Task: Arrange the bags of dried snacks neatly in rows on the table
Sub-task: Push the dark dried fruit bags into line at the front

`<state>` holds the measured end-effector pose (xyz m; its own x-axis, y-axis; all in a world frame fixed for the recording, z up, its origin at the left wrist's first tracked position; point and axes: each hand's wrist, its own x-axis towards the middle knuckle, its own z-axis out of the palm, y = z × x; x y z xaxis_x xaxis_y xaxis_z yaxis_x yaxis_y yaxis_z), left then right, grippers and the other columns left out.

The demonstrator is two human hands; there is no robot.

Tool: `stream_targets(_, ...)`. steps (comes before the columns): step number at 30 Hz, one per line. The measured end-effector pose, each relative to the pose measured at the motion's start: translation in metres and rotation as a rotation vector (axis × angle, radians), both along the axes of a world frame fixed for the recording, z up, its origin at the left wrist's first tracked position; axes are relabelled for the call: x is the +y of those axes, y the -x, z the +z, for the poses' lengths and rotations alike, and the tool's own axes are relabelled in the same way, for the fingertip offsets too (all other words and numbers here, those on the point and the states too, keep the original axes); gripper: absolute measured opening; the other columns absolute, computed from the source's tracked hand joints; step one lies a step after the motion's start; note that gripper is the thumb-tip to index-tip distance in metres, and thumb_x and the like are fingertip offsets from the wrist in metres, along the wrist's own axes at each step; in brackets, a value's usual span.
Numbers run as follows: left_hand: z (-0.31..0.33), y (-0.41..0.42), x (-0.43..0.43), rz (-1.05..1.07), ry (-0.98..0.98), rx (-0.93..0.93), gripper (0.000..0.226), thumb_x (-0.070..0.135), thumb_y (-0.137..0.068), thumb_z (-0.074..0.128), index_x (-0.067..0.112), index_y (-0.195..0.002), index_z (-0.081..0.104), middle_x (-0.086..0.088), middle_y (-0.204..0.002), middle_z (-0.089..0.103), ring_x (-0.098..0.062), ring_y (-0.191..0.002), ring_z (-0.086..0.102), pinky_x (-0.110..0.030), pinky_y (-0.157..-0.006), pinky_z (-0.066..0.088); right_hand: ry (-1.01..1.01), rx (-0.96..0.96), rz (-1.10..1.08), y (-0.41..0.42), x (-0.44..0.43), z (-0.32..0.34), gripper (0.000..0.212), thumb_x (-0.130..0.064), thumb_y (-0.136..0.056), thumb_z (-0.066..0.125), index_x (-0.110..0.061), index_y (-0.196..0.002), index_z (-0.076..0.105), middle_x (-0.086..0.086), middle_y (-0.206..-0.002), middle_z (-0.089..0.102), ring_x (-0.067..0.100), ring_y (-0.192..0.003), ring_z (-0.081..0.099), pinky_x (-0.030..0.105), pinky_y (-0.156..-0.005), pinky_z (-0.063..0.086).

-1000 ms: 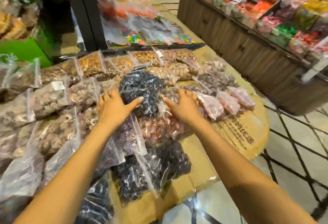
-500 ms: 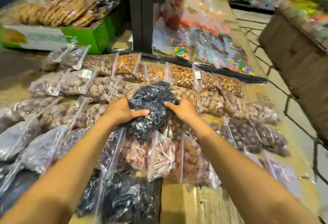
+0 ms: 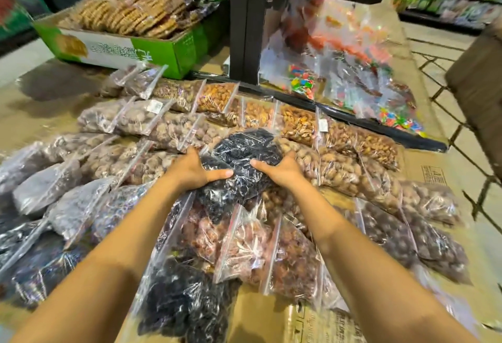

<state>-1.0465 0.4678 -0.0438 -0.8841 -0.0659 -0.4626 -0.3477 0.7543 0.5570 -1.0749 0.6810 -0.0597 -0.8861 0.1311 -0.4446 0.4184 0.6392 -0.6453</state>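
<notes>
The view has swung left since a second ago, bringing the green carton of biscuits (image 3: pixel 130 51) into sight, and the dark bag (image 3: pixel 244 163) has come up slightly off the heap between the two hands. The left hand (image 3: pixel 193 170) clamps one side, thumb laid flat across the top film, its other fingers tucked out of sight underneath. The right hand (image 3: pixel 282 170) mirrors it on the other side, thumb pointing inward, fingers curled round the far edge. So both hands are closed on that bag of black dried fruit, and it sits in mid-table over the pinkish bags (image 3: pixel 244 247) and the nut bags (image 3: pixel 334 168), touching them, not yet in a slot of its own.

Rows of brown bags already run across the back of the tabletop (image 3: pixel 423 168); more dark bags (image 3: pixel 187 307) lie at the near edge. By my reckoning this one belongs with those dark ones. To do it cleanly: lift it clear before shifting so the slippery film doesn't drag its neighbours askew, keep the contents level so they spread flat, and set it down with the sealed strip pointing the same way as the others.
</notes>
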Motion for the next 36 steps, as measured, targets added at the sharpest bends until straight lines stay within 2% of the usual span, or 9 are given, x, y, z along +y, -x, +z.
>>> stream_targets(5, -0.008, 0.001, -0.011, -0.022, -0.034, 0.031, 0.142, 0.089, -0.04, 0.062, 0.007, -0.146, 0.016, -0.019, -0.145, 0.039, -0.033, -0.115, 0.054, -0.047, -0.094, 0.05, 0.057, 0.099, -0.168, -0.012, -0.005, -0.001, 0.085, -0.062, -0.058, 0.078, -0.02, -0.123, 0.045, -0.003, -0.106, 0.055, 0.016, -0.088, 0.057, 0.028, -0.072, 0.042)
stream_targets(9, -0.007, -0.005, -0.02, 0.059, -0.18, 0.086, 0.128, 0.08, -0.039, 0.073, 0.011, -0.139, 0.033, -0.005, -0.106, 0.067, -0.016, -0.083, 0.063, -0.034, -0.074, 0.052, 0.083, 0.266, -0.384, -0.047, -0.006, 0.003, 0.098, -0.048, -0.061, 0.084, -0.007, -0.139, 0.041, 0.008, -0.112, 0.066, 0.024, -0.105, 0.062, 0.029, -0.087, 0.046)
stream_targets(16, 0.016, -0.025, -0.016, 0.082, -0.163, 0.351, 0.123, 0.068, -0.047, 0.078, 0.01, -0.144, 0.028, -0.012, -0.139, 0.049, -0.032, -0.123, 0.048, -0.042, -0.097, 0.042, 0.158, 0.436, -0.702, -0.115, 0.003, 0.023, 0.09, -0.04, -0.065, 0.084, -0.003, -0.136, 0.043, 0.016, -0.136, 0.052, 0.03, -0.125, 0.049, 0.041, -0.107, 0.039)
stream_targets(21, 0.045, -0.05, -0.021, 0.151, -0.231, 0.49, 0.105, 0.076, -0.045, 0.074, 0.01, -0.124, 0.054, -0.01, -0.104, 0.067, -0.027, -0.093, 0.062, -0.04, -0.08, 0.052, 0.382, 0.543, -0.975, -0.156, 0.016, 0.031, 0.094, -0.038, -0.065, 0.085, -0.002, -0.139, 0.039, 0.017, -0.14, 0.047, 0.028, -0.126, 0.048, 0.044, -0.107, 0.038)
stream_targets(24, 0.058, -0.081, -0.018, 0.105, -0.167, 0.558, 0.089, 0.066, -0.055, 0.077, 0.013, -0.123, 0.054, 0.001, -0.094, 0.061, -0.02, -0.086, 0.057, -0.032, -0.076, 0.046, 0.568, 0.583, -1.101, -0.177, 0.028, 0.034, 0.118, -0.049, -0.043, 0.088, -0.003, -0.139, 0.037, 0.018, -0.135, 0.052, 0.03, -0.119, 0.056, 0.048, -0.1, 0.046)
stream_targets(29, 0.069, -0.138, -0.003, 0.148, -0.294, 0.632, 0.054, 0.048, -0.061, 0.083, 0.017, -0.101, 0.063, 0.012, -0.093, 0.064, -0.006, -0.085, 0.061, -0.023, -0.076, 0.048, 0.668, 0.596, -1.094, -0.22, 0.062, 0.023, 0.117, -0.054, -0.035, 0.09, -0.005, -0.132, 0.045, 0.013, -0.125, 0.06, 0.027, -0.106, 0.064, 0.048, -0.09, 0.053)
stream_targets(32, 0.064, -0.169, 0.015, 0.26, -0.392, 0.51, 0.05, 0.042, -0.064, 0.083, 0.01, -0.093, 0.059, 0.001, -0.078, 0.063, -0.004, -0.071, 0.061, -0.016, -0.071, 0.049, 0.704, 0.616, -1.02, -0.243, 0.085, 0.008, 0.082, -0.051, -0.041, 0.088, -0.013, -0.109, 0.062, 0.009, -0.111, 0.069, 0.027, -0.099, 0.068, 0.051, -0.086, 0.055)
stream_targets(34, 0.046, -0.191, 0.034, 0.31, -0.36, 0.42, 0.05, 0.044, -0.064, 0.082, 0.015, -0.086, 0.049, 0.004, -0.061, 0.05, -0.012, -0.06, 0.05, -0.026, -0.055, 0.031, 0.706, 0.575, -1.026, -0.256, 0.099, -0.003, 0.081, -0.053, -0.043, 0.09, -0.015, -0.11, 0.063, 0.009, -0.11, 0.07, 0.029, -0.1, 0.068, 0.052, -0.088, 0.054)
stream_targets(36, 0.017, -0.209, 0.049, 0.335, -0.251, 0.371, 0.058, 0.056, -0.055, 0.083, 0.009, -0.069, 0.054, -0.002, -0.054, 0.056, -0.022, -0.054, 0.053, -0.037, -0.051, 0.038, 0.773, 0.604, -0.983, -0.27, 0.111, -0.011, 0.068, -0.045, -0.049, 0.09, -0.018, -0.107, 0.068, 0.011, -0.106, 0.072, 0.033, -0.099, 0.068, 0.052, -0.089, 0.053)
